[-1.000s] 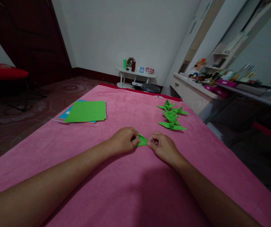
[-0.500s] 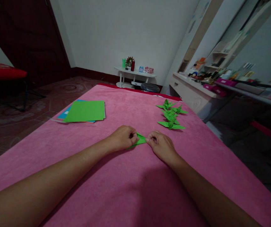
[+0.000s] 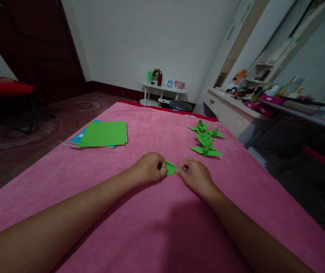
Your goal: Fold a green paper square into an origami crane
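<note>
Green paper (image 3: pixel 171 168), folded: lies mid-cloth (image 3: pixel 162 220), between left and right edges, in both hands. Visible part tapers toward the cloth's right edge; long axis runs roughly left to right, along the far edge. Its left end is hidden in the left hand (image 3: pixel 150 167).

Left hand: fingers curled, thumb and fingers pinching the wide part; forearm slants in from the near left. Right hand (image 3: pixel 196 174): thumb and forefinger nip the narrow tip, other fingers curled; forearm slants in from the near right.

Sheets (image 3: pixel 105 133) lie stacked by the cloth's left edge; green cranes (image 3: pixel 205 141) sit near its far right corner.
</note>
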Demonstrator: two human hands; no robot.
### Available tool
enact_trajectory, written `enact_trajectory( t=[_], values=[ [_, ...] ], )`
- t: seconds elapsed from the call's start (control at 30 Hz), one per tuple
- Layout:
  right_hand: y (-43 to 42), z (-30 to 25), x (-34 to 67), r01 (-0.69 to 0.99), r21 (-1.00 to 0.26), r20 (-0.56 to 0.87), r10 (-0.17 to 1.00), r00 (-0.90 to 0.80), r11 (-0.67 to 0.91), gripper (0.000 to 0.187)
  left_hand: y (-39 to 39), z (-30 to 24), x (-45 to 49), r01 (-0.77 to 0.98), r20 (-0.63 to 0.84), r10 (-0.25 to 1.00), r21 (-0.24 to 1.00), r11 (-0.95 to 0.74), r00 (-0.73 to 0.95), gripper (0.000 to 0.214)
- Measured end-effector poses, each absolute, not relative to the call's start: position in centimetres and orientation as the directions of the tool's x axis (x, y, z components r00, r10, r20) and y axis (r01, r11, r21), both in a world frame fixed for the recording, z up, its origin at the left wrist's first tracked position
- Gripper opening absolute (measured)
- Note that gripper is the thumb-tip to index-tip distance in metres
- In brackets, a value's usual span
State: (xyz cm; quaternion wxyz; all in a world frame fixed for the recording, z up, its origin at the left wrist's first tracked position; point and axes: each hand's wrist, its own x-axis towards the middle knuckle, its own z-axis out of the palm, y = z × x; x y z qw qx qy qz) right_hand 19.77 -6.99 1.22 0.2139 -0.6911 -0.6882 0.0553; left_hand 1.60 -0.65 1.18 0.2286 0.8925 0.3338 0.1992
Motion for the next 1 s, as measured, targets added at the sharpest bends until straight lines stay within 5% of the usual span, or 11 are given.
enact_trajectory(
  t=[0.5, 1.0],
  values=[
    [-6.7, 0.5, 20.4, 0.741, -0.668, 0.135, 0.990, 0.027, 0.071, 0.012, -0.1, 0.5, 1.3, 0.429, 0.187, 0.678, 0.649, -0.628, 0.711, 0.015],
    [-6.5, 1.0, 20.2, 0.829, -0.556, 0.138, 0.990, 0.025, 0.056, 0.009, -0.5, 0.8, 1.4, 0.462, 0.194, 0.687, 0.611, -0.643, 0.700, 0.014]
  ],
)
